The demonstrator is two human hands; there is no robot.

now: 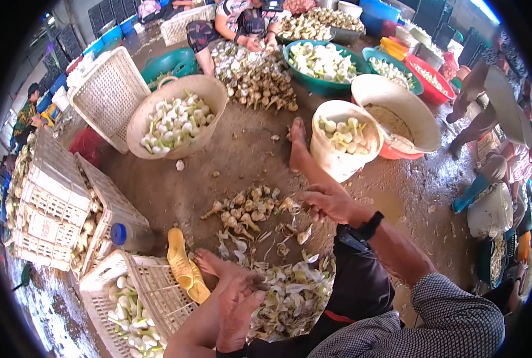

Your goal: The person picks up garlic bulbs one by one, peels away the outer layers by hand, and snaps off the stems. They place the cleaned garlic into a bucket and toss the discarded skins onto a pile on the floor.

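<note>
My right hand (328,203), with a dark watch on the wrist, is held over the floor beside a small pile of unpeeled garlic (248,209). Its fingers are loosely bent and apart, and I see nothing in them. My left hand (237,307) is closed near my knee, above a heap of garlic skins (293,295); what it holds, if anything, is hidden. Beyond my right hand stands a white bucket (323,149) of peeled garlic bulbs (349,136) with green stems. My bare feet (300,146) rest on either side of the unpeeled pile.
Yellow shoes (181,262), a blue-capped jar (131,235) and a crate (149,298) with garlic lie at left. Ahead are a large tub (218,98) of peeled garlic, a cream basin (424,128) and a green basin (320,89). Another person's hands (257,45) work at a far garlic heap.
</note>
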